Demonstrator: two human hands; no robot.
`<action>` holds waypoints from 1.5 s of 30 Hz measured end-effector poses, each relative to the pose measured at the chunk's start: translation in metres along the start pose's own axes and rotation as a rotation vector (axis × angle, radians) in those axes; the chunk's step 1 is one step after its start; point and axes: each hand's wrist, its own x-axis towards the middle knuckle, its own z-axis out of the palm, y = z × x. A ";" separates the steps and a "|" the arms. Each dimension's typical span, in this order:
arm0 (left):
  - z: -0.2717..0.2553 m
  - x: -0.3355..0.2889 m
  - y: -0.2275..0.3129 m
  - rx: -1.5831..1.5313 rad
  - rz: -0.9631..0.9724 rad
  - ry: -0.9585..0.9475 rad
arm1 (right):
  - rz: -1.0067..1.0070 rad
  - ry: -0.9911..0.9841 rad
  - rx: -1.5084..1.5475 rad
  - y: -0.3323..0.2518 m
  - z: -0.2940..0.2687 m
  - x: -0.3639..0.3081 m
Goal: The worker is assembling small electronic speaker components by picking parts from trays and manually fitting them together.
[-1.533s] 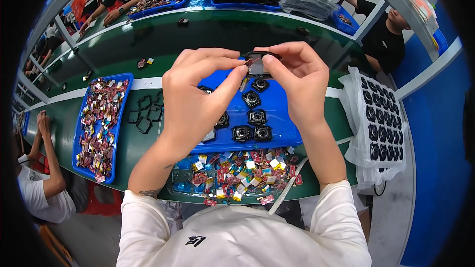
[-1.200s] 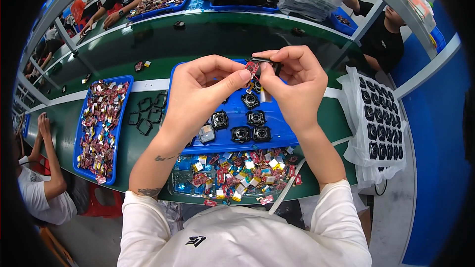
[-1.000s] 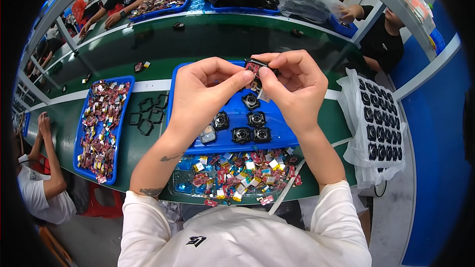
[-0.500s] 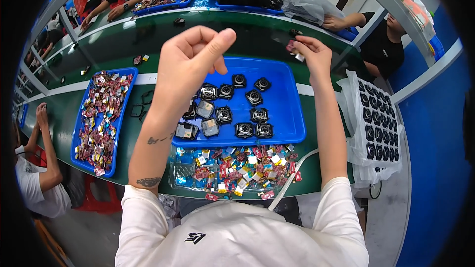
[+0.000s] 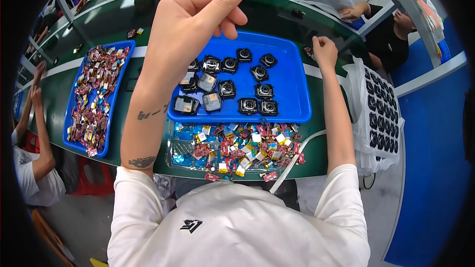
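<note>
My left hand (image 5: 190,22) is raised over the far left of the blue tray (image 5: 289,84), its fingers curled and the thumb stretched along them. Whatever those fingers hold, if anything, is hidden from view. Past the tray's right side, over the green belt, my right hand (image 5: 325,53) has its fingers pinched together. A small dark red circuit board (image 5: 308,52) shows at the left of these fingers and seems held by them. Several black watch cases (image 5: 227,89) lie in the tray, some with round backs up, others opened with grey insides (image 5: 212,101).
Before me lies a clear plastic tray (image 5: 173,160) heaped with red boards and small batteries (image 5: 247,153). Another blue tray (image 5: 129,52) of such parts stands left. Stacked watch-case trays (image 5: 381,109) stand right. Metal posts (image 5: 403,0) and co-workers (image 5: 391,37) border the bench.
The whole view has shifted, so the trays appear higher. My right hand has drawn back toward me and slightly right, the board moving with it. My left hand stays curled.
</note>
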 end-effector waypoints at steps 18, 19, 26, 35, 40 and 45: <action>0.009 -0.006 -0.001 0.097 0.005 -0.143 | -1.222 -0.625 0.282 -0.137 -0.089 -0.176; 0.010 -0.006 0.001 0.097 0.006 -0.138 | -1.199 -0.670 0.303 -0.135 -0.091 -0.178; 0.015 -0.008 0.011 -0.095 -0.196 -0.183 | -1.110 -0.790 0.408 -0.133 -0.096 -0.188; 0.015 -0.004 -0.002 0.037 -0.038 -0.268 | -0.074 -0.911 1.291 -0.136 -0.114 -0.157; 0.016 -0.009 0.008 -0.023 -0.040 -0.325 | -0.112 -0.582 1.335 -0.156 -0.118 -0.122; 0.023 -0.013 0.011 0.439 0.554 -0.181 | -0.096 -0.574 1.481 -0.164 -0.126 -0.113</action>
